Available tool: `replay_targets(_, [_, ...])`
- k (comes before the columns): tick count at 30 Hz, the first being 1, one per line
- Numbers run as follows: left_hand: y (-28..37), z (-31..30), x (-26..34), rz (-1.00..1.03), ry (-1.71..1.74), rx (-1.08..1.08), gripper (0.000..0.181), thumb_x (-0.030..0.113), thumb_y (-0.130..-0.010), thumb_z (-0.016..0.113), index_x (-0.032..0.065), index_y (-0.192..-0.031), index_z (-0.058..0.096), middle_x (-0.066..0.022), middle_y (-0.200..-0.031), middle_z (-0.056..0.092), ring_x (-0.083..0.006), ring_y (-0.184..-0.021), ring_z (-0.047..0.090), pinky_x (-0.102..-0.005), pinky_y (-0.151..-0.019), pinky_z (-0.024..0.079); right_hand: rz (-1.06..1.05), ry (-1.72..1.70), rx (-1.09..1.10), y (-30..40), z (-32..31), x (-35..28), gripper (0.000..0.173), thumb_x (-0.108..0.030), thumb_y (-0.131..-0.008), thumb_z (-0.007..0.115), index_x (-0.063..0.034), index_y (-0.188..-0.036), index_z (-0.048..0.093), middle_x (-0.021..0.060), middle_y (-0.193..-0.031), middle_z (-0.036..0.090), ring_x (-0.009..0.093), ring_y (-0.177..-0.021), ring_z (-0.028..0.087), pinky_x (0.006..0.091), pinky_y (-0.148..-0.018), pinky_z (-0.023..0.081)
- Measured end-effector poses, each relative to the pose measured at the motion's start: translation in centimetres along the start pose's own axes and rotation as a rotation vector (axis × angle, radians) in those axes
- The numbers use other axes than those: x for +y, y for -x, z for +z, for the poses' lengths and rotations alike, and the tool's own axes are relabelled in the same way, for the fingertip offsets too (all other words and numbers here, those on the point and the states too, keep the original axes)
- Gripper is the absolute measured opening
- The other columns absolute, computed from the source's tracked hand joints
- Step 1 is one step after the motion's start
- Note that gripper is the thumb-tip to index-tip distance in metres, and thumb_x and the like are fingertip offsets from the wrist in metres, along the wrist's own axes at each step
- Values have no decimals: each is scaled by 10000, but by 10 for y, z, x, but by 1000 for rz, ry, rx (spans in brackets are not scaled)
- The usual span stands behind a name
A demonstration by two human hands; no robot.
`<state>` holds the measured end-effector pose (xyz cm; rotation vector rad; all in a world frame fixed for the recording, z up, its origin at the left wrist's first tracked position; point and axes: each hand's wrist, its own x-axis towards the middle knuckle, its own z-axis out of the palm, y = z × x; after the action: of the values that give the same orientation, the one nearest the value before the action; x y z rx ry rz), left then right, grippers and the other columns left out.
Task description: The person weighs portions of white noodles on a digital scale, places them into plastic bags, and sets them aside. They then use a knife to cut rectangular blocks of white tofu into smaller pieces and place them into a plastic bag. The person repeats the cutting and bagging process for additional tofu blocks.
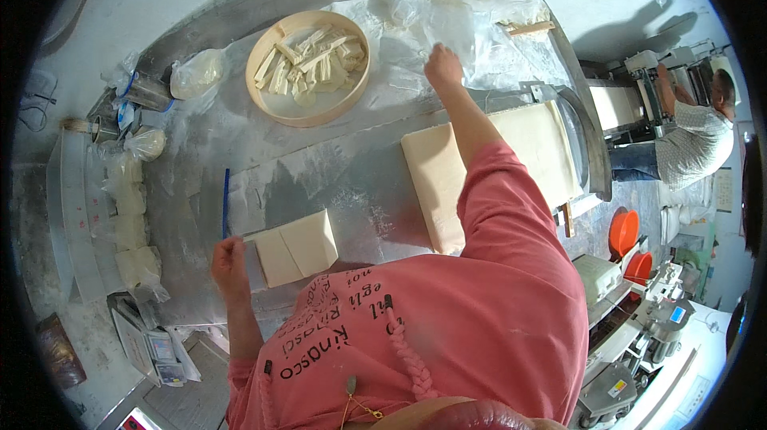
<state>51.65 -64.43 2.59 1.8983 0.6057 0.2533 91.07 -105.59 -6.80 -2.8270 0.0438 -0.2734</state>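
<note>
My left hand (229,268) is curled at the left side of a small stack of pale dough sheets (293,249), which a cut divides in two. A thin pale edge shows by its fingertips; whether the hand grips it is unclear. My right hand (444,68) is stretched far across the table, fingers bent, by crumpled clear plastic sheeting (449,22). What it holds, if anything, is hidden. Under my right forearm lies a large thick block of layered dough sheets (521,148). A round wooden-rimmed sieve (308,115) holds cut dough strips (317,64).
Bagged dough pieces (130,220) line the metal table's (186,250) left side. A blue-edged strip (226,202) lies near my left hand. A metal canister (147,91) and a filled plastic bag (198,73) stand behind. Another person (689,142) works at a machine on the right.
</note>
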Motion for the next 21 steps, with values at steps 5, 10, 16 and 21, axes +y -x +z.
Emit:
replay_targets(5, [-14,46,21,-297,431,-343,279,191,-866,549,43,-1102,519,-57,-1042,556,-162,-967,523,-290,-823,408,-997,-458,-88,88,-82,-141,175,-27,-741,465,-10,-858,593,188,-927,587,335,-904,541,423,-844,396])
replay_targets(10, [-50,81,42,119,1040,-978,518,365,-884,453,56,-1290,367,-83,-1276,436,-246,-1171,429,-402,-981,351,-791,-1436,-758,208,-197,-231,121,-27,-828,530,-42,-948,537,47,-941,520,179,-911,500,309,-786,403])
replay_targets(16, [-52,3,2,-212,1512,-1049,450,267,-805,604,62,-1186,479,-115,-1202,500,-274,-1103,479,-433,-929,389,-205,-2082,-760,252,-201,-244,236,23,-852,398,-5,-1053,519,114,-1026,586,218,-975,548,362,-859,420])
replay_targets(21, [-23,-112,-30,-31,1171,-655,432,308,-856,559,19,-1171,497,-116,-1129,547,-236,-1024,526,-380,-907,419,26,-1812,-779,293,-159,-287,231,41,-830,357,-2,-1006,500,134,-1014,578,237,-961,568,406,-875,447])
